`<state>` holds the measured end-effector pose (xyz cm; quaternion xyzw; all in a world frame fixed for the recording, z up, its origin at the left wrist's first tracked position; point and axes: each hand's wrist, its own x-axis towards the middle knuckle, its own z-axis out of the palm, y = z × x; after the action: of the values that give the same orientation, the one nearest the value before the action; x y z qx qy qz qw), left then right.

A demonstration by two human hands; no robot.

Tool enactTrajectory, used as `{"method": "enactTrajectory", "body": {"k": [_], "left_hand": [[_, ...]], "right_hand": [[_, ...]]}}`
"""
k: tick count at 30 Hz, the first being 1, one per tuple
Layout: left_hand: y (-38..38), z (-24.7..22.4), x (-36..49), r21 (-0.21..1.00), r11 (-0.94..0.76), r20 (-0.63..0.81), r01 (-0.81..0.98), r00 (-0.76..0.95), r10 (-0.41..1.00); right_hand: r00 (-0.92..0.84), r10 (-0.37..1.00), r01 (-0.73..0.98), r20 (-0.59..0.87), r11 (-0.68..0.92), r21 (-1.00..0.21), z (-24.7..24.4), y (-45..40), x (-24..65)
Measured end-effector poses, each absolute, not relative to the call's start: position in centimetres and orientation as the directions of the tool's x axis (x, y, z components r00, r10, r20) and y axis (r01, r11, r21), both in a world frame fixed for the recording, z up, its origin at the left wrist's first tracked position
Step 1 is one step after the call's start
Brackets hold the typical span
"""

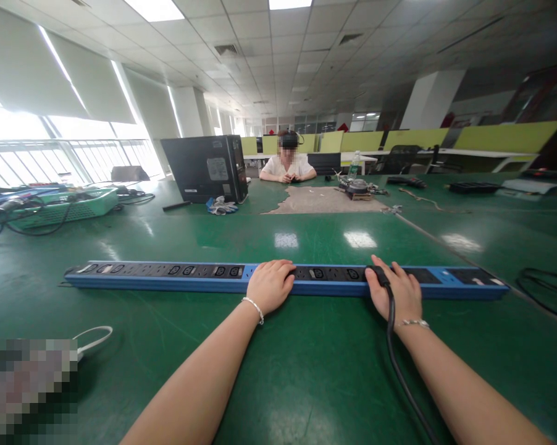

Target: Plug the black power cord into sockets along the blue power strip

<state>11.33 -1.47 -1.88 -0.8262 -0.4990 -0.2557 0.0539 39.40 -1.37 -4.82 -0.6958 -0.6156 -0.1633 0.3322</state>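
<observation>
A long blue power strip (pixel 167 283) with a row of black sockets lies across the green table in front of me. My left hand (pixel 270 285) grips the strip near its middle, fingers over the far edge and thumb on the near side. Farther right, my right hand (pixel 401 298) is closed around a black power plug (pixel 379 275) at the socket face. Whether the plug sits fully in a socket is hidden by my fingers. From it a black cable (pixel 391 337) runs down toward the table's near edge.
A green basket (pixel 75 207) with cables stands at the left, near a black computer case (pixel 204 168) and a glove (pixel 221 206). Black cable (pixel 547 287) lies at the right. A blurred-out object (pixel 28 383) is at lower left. Across the table sits a person (pixel 288 162).
</observation>
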Motion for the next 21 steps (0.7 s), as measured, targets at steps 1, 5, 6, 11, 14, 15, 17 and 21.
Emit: {"method": "enactTrajectory", "body": {"k": [1,5,6,11,14,15,17,21], "left_hand": [[-1.5,-1.9,11.3,0.166,-0.494,0.475,0.853,0.370,0.799],[-1.5,-1.8,11.4,0.168,-0.490,0.479,0.855,0.363,0.799],[-1.6,-1.8,11.4,0.168,-0.492,0.480,0.854,0.365,0.798],[-1.6,-1.8,11.3,0.158,-0.492,0.483,0.856,0.368,0.794],[-1.6,-1.9,11.4,0.155,-0.489,0.486,0.858,0.365,0.794],[-1.6,-1.9,11.4,0.155,-0.487,0.486,0.859,0.363,0.795],[-1.7,-1.9,11.4,0.152,-0.485,0.486,0.861,0.362,0.795],[-1.7,-1.8,11.4,0.151,-0.488,0.488,0.859,0.364,0.793]], "right_hand": [[0.196,0.752,0.964,0.630,-0.029,-0.265,-4.8,-1.4,39.4],[0.229,0.775,0.955,0.589,-0.062,-0.289,-4.8,-1.2,39.4],[0.237,0.781,0.952,0.578,-0.069,-0.297,-4.8,-1.1,39.4],[0.273,0.771,0.935,0.576,-0.072,-0.347,-5.1,-0.2,39.9],[0.263,0.763,0.932,0.590,-0.044,-0.360,-5.4,-0.1,40.0],[0.259,0.757,0.931,0.599,-0.032,-0.362,-5.5,-0.1,39.9],[0.251,0.737,0.931,0.628,-0.007,-0.364,-5.6,-0.3,39.7],[0.242,0.702,0.933,0.670,0.020,-0.358,-5.5,-0.6,39.3]]}}
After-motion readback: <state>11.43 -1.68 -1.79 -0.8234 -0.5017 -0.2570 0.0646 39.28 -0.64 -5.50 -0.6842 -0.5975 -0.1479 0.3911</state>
